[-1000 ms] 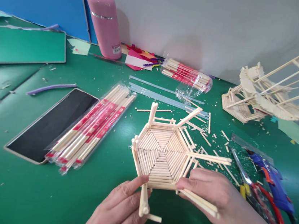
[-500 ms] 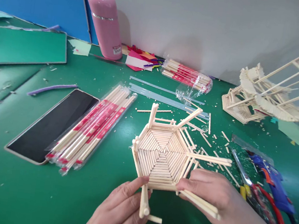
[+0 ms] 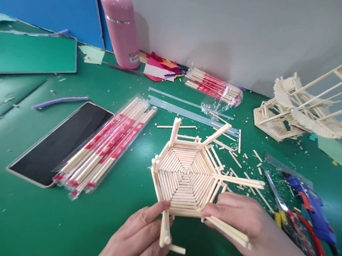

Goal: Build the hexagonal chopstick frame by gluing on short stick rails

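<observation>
Legible text: none. Label (image 3: 134, 58), white with dark marks, low on the pink flask (image 3: 120, 30) near the far edge of the tabletop (image 3: 38, 219): too small to read. Red bands with faint paler marks, front packet of sticks (image 3: 106, 145): unreadable. Red bands, rear packet of sticks (image 3: 212, 85), near far edge: likewise.

The left hand (image 3: 141, 234) and right hand (image 3: 239, 217) hold a pale, hexagonal wooden-stick frame (image 3: 186, 186) by its near side; I see plastic-wrapped, red-banded wooden sticks (image 3: 108, 143) left of it, a blue, orange-triggered glue gun (image 3: 316, 210) right of it.
</observation>
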Motion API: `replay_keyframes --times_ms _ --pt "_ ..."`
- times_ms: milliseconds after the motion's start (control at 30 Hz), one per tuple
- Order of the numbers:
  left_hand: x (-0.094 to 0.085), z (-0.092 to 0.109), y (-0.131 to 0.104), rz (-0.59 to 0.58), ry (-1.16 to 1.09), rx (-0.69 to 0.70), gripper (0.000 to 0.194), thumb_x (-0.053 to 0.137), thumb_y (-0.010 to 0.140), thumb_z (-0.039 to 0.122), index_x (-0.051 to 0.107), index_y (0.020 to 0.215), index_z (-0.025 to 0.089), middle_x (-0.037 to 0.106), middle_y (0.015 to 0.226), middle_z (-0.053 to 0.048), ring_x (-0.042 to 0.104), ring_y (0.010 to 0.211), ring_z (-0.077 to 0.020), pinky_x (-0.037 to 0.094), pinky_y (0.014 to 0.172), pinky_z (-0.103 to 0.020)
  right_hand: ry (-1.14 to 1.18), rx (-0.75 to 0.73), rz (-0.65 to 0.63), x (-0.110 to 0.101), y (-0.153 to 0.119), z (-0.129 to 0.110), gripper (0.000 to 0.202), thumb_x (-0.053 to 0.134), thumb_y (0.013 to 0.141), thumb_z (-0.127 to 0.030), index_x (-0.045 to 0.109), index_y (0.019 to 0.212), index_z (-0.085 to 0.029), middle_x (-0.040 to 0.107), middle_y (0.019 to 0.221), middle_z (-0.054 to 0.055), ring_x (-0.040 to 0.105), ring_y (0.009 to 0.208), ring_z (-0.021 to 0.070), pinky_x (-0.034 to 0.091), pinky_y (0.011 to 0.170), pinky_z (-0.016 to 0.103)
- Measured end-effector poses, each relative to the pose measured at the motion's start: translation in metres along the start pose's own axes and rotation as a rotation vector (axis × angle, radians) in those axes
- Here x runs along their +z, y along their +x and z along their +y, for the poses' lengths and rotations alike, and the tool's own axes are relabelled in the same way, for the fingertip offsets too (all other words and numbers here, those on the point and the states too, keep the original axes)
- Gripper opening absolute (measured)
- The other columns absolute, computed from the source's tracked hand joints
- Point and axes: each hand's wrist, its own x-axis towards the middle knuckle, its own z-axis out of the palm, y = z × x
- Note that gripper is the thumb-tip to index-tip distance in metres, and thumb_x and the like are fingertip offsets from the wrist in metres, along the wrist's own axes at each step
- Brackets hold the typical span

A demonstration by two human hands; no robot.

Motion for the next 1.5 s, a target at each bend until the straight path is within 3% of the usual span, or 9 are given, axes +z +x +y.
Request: replay_keyframes --times_ms 367,700,1000,1500 --pt "-0.0012 -0.0013 0.0002 -0.004 0.058 0.050 0.024 0.041 0.090 0.012 0.060 0.104 0.010 0.070 0.097 -0.013 0.053 0.114 -0.0242 0.051 0.088 -0.034 0.047 -0.006 0.048 0.0025 -0.0037 0.0022 0.028 0.045 0.088 -0.012 0.059 0.110 -0.024 0.057 0.075 0.001 0.051 0.066 0.0122 0.035 0.056 0.025" --pt "-0.0003 -0.0007 -0.0017 0.002 0.017 0.033 0.027 0.040 0.090 0.010 0.058 0.110 0.010 0.068 0.104 -0.015 0.055 0.112 -0.0240 0.051 0.088 -0.036 0.027 0.007 -0.059 -0.0034 0.0008 0.0001 0.019 0.043 0.089 -0.012 0.060 0.091 -0.019 0.055 0.072 0.001 0.048 0.068 0.0122 0.032 0.058 0.025" --pt "0.0014 -0.0013 -0.0013 0.018 0.007 0.003 0.027 0.044 0.090 0.014 0.057 0.113 0.015 0.069 0.102 -0.011 0.058 0.108 -0.0219 0.050 0.089 -0.034 0.029 -0.026 -0.017 -0.0031 0.0046 0.0001 0.019 0.043 0.089 -0.012 0.061 0.092 -0.018 0.057 0.070 0.001 0.050 0.066 0.0120 0.033 0.057 0.025" --pt "0.0024 -0.0015 -0.0010 0.015 0.022 0.010 0.022 0.044 0.090 0.014 0.060 0.103 0.011 0.071 0.095 -0.011 0.056 0.111 -0.0221 0.050 0.090 -0.032 0.016 -0.050 0.006 -0.0026 0.0033 -0.0005 0.018 0.045 0.088 -0.012 0.061 0.092 -0.017 0.055 0.068 0.001 0.049 0.064 0.0116 0.032 0.056 0.025"
